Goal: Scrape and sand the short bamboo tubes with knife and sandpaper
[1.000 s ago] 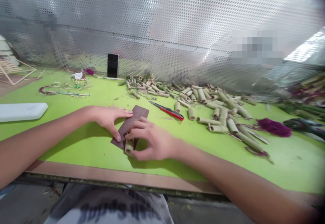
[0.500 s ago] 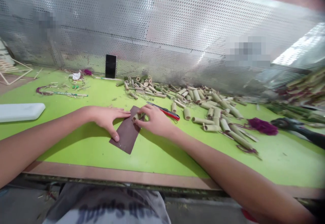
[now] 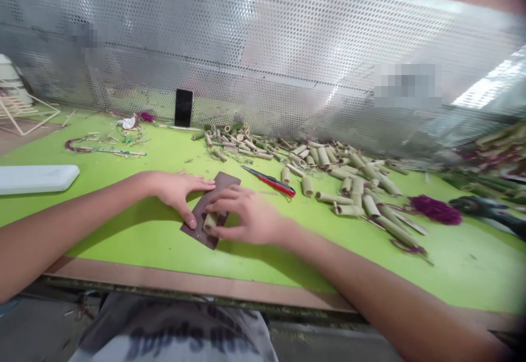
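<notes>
Green mat (image 3: 287, 252), right grip (image 3: 242, 217) snug around tube (image 3: 210, 222)

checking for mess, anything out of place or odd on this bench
Nothing looks damaged. The sandpaper sheet lies askew to the table edge, under the left hand and the right hand, which holds a bamboo piece on it. Cut bamboo tubes lie strewn about, a red knife beside them.

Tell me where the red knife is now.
In the head view, the red knife lies on the green table, just beyond the right hand, left of the bamboo pieces.
</notes>
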`<state>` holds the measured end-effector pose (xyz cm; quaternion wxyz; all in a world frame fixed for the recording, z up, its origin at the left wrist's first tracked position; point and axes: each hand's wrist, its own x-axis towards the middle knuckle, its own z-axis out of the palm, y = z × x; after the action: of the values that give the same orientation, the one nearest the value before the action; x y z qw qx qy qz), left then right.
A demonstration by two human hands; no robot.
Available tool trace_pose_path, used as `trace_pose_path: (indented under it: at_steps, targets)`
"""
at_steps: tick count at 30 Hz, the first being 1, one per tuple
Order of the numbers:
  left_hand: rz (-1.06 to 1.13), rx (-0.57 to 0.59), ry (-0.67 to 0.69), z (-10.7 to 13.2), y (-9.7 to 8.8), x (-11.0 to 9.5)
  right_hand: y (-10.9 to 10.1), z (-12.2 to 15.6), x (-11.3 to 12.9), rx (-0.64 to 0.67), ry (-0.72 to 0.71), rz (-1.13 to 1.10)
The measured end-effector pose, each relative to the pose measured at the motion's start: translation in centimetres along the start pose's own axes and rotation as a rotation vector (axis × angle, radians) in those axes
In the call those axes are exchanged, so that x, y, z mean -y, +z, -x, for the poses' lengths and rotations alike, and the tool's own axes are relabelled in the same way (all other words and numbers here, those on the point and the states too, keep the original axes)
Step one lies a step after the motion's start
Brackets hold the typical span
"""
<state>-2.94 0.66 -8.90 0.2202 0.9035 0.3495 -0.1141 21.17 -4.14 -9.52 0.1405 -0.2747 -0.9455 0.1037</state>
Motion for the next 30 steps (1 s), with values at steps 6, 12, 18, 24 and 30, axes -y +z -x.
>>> trace_pose_path:
  at_steps: [6, 12, 18, 24, 30]
  targets:
    - [-0.003, 0.025, 0.005, 0.0, 0.0, 0.0, 0.0, 0.1, -0.2, -0.055, 0.153, 0.069]
    - [-0.017, 0.007, 0.008, 0.0, 0.0, 0.0, 0.3, 0.3, 0.8, -0.02, 0.017, 0.015]
    - [-0.017, 0.001, 0.035, -0.1, 0.1, 0.2, 0.1, 0.2, -0.8, -0.02, 0.132, 0.059]
    - [-0.02, 0.007, 0.015, -0.1, 0.2, 0.2, 0.6, 0.2, -0.3, -0.065, 0.137, 0.051]
    - [-0.007, -0.003, 0.017, -0.1, 0.2, 0.3, 0.7, 0.1, 0.4, -0.035, -0.035, -0.006]
